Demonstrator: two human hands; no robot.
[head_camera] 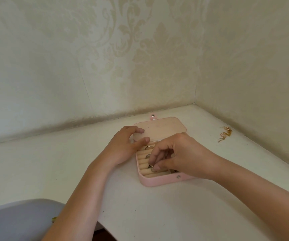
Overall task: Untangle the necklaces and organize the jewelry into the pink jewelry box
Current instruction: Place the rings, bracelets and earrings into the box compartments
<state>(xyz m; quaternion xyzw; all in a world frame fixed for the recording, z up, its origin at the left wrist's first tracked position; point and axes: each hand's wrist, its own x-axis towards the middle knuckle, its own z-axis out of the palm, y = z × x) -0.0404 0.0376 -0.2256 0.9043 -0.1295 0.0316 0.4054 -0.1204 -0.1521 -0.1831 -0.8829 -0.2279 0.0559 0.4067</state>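
Observation:
The pink jewelry box (159, 182) lies open on the white table, its lid (161, 128) folded back flat. Beige ring rolls fill its left part, with rings (148, 147) tucked between them. My left hand (124, 145) rests on the box's left edge, fingers straight and touching the lid. My right hand (173, 153) reaches over the box and pinches a small silvery ring (152, 169) at the near ring rolls. The box's right compartments are hidden under that hand. A gold and pearl jewelry piece (225, 133) lies on the table to the right.
Patterned wallpapered walls meet in a corner behind the white table (157, 211). The table's right edge runs along the wall. A grey rounded surface (18, 220) sits at the lower left, below the table's front edge.

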